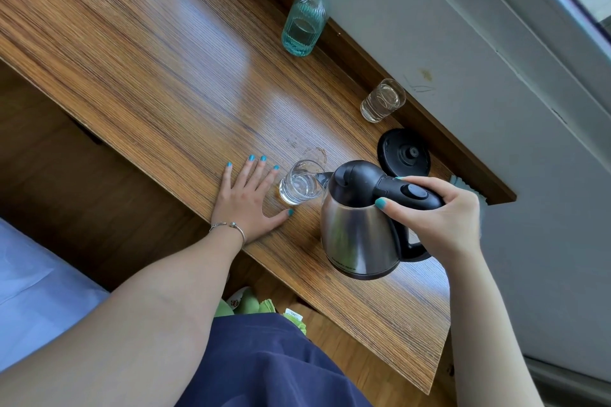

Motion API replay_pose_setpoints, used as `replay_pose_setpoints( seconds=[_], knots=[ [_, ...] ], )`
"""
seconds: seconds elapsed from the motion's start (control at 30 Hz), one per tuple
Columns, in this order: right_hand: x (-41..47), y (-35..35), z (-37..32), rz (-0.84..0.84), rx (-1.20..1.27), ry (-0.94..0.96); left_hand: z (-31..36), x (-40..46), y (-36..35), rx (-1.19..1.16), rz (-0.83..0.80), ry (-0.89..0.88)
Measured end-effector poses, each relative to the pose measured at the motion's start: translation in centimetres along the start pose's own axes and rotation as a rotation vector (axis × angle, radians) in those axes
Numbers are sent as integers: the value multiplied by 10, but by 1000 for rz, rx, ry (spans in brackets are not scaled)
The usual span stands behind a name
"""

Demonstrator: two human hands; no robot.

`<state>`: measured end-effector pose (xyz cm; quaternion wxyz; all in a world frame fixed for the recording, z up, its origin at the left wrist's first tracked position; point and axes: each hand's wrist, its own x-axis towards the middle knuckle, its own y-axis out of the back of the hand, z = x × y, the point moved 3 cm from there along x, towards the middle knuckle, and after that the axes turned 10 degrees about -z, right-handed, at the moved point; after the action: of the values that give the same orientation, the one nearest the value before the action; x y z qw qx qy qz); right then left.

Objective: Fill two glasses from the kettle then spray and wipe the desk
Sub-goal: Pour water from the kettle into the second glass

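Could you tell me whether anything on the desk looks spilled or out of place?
Yes: faint wet ring marks lie on the desk just beyond the glass under the kettle spout, like spilled water. Nothing else looks askew.

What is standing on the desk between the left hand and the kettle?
In the head view, a clear glass with water stands between the left hand and the kettle, under its spout.

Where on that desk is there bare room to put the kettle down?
Bare wood runs from the left hand up to the spray bottle. It's crowded where near glass, kettle, base and far glass cluster.
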<state>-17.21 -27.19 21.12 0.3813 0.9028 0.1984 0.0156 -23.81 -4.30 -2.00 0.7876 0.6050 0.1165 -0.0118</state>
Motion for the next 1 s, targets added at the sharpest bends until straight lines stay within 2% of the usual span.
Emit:
replay_pose_setpoints(
  seconds=[1.0],
  knots=[
    [-6, -4, -3, 5, -14, 45, 0, -1, 0, -2, 2, 1]
  ],
)
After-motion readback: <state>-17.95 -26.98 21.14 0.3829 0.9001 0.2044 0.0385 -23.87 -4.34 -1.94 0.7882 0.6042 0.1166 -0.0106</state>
